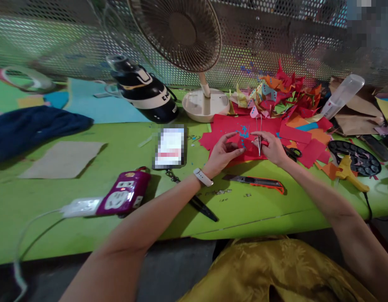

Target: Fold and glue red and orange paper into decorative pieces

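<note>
Red paper (227, 124) — likely light, creases easily, best held by edges; right hand (272, 147) pinches tweezers (259, 147) — left hand (223, 152) curled, grip unclear.

Over red paper (225, 124) scattered with blue bits (244, 131), the right hand (270, 147) holds tweezers (259, 144); the left hand (223, 154) curves near them. On the green table (178, 205), a cutter (263, 182) lies nearer, a fan (183, 29) stands behind.

Left hand (221, 154) points toward two o'clock, fingers (229, 136) curved; right hand (271, 147) points toward ten, pinching.
</note>
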Demonstrator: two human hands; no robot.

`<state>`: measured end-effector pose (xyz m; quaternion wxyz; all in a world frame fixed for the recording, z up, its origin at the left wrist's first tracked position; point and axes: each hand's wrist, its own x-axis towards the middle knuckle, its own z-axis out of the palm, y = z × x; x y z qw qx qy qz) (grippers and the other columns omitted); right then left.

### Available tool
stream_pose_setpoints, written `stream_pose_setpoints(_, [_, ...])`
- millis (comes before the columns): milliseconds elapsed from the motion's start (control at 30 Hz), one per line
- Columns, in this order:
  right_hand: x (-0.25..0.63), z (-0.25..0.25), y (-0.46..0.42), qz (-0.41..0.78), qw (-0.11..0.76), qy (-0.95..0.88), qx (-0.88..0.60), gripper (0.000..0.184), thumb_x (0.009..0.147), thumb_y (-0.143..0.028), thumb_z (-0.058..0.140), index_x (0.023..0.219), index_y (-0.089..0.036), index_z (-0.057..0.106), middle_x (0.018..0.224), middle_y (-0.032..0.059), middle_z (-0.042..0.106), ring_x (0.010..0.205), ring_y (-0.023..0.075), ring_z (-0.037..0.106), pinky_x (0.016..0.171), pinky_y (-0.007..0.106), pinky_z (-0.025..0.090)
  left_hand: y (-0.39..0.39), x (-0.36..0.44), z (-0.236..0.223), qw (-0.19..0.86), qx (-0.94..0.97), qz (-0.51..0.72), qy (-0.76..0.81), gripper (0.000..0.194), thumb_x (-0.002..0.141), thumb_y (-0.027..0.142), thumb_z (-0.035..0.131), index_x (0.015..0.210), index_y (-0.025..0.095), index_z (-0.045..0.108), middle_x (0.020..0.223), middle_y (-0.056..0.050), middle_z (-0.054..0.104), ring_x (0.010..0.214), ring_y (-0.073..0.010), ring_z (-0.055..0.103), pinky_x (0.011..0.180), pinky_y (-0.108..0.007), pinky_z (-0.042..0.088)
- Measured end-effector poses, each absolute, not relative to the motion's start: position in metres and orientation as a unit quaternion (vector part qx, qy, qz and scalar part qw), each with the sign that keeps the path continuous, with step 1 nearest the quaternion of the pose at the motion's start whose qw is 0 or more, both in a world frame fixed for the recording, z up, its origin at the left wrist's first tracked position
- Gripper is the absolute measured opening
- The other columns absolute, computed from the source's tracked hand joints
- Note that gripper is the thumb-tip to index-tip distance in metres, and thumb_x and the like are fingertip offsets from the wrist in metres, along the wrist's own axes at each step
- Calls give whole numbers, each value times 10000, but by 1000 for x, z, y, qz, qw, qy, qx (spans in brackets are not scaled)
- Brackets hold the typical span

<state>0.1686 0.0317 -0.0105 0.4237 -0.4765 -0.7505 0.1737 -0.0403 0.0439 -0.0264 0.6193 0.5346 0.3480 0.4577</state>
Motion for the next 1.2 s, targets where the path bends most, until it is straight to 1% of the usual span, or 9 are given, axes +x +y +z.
stream_pose_setpoints(333, [162, -12, 23, 142, 413, -769, -468, 271, 898, -176, 583, 1094, -293, 729, 993, 27, 747, 928, 216, 663, 888, 383, 537, 42, -41, -27, 602, 553, 454, 356, 621, 688, 257, 843, 1244, 221, 568, 636, 86, 521, 578, -85, 483, 582, -223, 417])
stream_pose_setpoints(433, [163, -13, 24, 156, 424, -761, -466, 258, 907, -200, 570, 1093, -277, 731, 962, 28, 744, 919, 210, 664, 876, 378, 542, 42, -42, -28, 595, 567, 454, 343, 666, 716, 280, 829, 1312, 235, 534, 693, 66, 547, 664, -107, 543, 661, -248, 459])
stream_pose_setpoints(533, [165, -15, 27, 198, 443, -736, -472, 244, 908, -272, 582, 1106, -259, 724, 940, 34, 734, 917, 207, 672, 876, 378, 543, 43, -42, -30, 606, 556, 470, 319, 634, 755, 360, 795, 1322, 259, 529, 859, 15, 643, 847, -144, 626, 830, -304, 501])
stream_pose_setpoints(667, [169, -19, 32, 259, 476, -688, -482, 272, 869, -351, 634, 1099, -229, 711, 961, 47, 730, 912, 202, 685, 852, 364, 552, 50, -44, -35, 572, 513, 533, 355, 432, 846, 469, 683, 1200, 245, 577, 999, -37, 706, 931, -175, 675, 866, -339, 527])
stream_pose_setpoints(767, [169, -19, 34, 286, 490, -665, -485, 282, 841, -364, 666, 1079, -217, 699, 939, 40, 724, 878, 183, 692, 825, 337, 559, 55, -45, -37, 528, 494, 563, 400, 314, 877, 504, 636, 981, 209, 626, 820, -25, 708, 776, -161, 689, 742, -298, 538])
stream_pose_setpoints(900, [169, -16, 35, 309, 507, -646, -479, 284, 830, -368, 672, 1062, -206, 683, 846, 21, 714, 816, 165, 693, 791, 315, 566, 54, -45, -34, 536, 485, 553, 414, 417, 866, 578, 620, 741, 180, 636, 631, -11, 665, 593, -131, 639, 625, -260, 511])
stream_pose_setpoints(967, [169, -15, 35, 312, 505, -646, -480, 287, 835, -370, 662, 1068, -203, 679, 838, 21, 712, 821, 165, 695, 792, 319, 568, 50, -44, -30, 561, 505, 517, 402, 457, 840, 610, 635, 709, 172, 651, 617, -16, 671, 582, -131, 635, 620, -259, 510])
stream_pose_setpoints(1100, [167, -14, 33, 311, 491, -662, -473, 285, 843, -369, 645, 1073, -205, 684, 850, 27, 722, 835, 175, 701, 810, 335, 567, 42, -41, -26, 600, 572, 427, 361, 408, 683, 553, 805, 743, 172, 673, 652, -7, 695, 632, -140, 650, 666, -263, 520])
stream_pose_setpoints(1200, [163, -15, 33, 309, 486, -670, -468, 270, 842, -369, 640, 1057, -215, 693, 846, 21, 730, 818, 172, 700, 806, 330, 564, 42, -40, -27, 592, 586, 412, 369, 386, 687, 528, 805, 697, 174, 652, 658, -4, 691, 594, -124, 616, 612, -248, 494])
